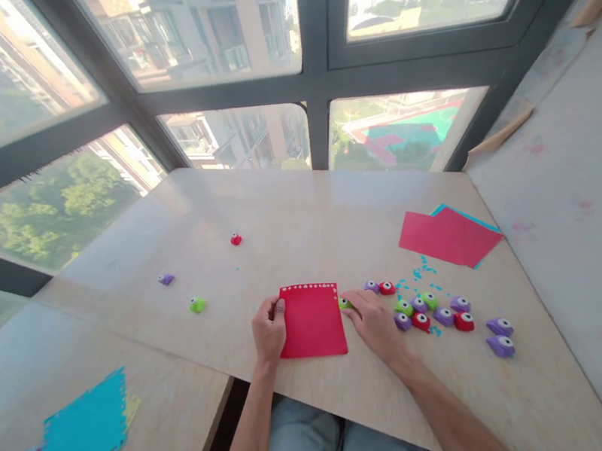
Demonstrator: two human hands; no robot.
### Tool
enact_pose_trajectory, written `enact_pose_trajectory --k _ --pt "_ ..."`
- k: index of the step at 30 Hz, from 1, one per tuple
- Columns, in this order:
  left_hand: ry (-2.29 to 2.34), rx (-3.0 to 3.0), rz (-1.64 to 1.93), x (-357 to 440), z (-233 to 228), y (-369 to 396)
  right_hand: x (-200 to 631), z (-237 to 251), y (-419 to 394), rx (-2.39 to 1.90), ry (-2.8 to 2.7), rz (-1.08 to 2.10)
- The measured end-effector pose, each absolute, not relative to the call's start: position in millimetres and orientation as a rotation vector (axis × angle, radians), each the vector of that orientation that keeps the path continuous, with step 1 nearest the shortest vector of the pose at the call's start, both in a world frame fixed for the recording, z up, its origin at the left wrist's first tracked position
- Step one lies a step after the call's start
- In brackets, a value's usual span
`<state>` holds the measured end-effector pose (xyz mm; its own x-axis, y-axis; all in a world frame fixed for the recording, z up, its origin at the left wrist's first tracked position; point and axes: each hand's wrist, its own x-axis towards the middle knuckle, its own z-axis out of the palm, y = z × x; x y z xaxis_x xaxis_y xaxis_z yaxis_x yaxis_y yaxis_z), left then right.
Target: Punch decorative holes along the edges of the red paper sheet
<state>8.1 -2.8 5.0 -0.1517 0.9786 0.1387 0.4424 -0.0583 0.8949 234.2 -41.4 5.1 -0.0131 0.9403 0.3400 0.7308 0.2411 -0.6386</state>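
Observation:
A square red paper sheet (314, 326) lies in front of me, with a row of small punched holes along its top edge and a couple at the upper right. My left hand (270, 331) is closed on the sheet's left edge, thumb on top. At the right edge, my right hand (373, 321) pinches a small green paper punch (343, 302) with an eye on it; the punch sits against the paper. Just beyond those fingers are a purple punch (371, 287) and a red punch (387, 288).
Several more eyed punches (430, 302) cluster at right among blue paper bits (417, 273). Red sheets (445, 237) lie behind them. Purple (166, 279), red (235, 240) and green (197, 304) punches stand at left. Punched blue sheets (85, 427) lie front left; windows border the table (275, 207).

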Motion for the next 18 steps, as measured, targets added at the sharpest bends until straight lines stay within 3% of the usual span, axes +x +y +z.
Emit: enact_pose_trajectory --k 18 --pt "1.678 1.464 1.097 7.5 10.4 -4.3 235.8 -1.2 -41.5 -1.555 -1.642 0.446"
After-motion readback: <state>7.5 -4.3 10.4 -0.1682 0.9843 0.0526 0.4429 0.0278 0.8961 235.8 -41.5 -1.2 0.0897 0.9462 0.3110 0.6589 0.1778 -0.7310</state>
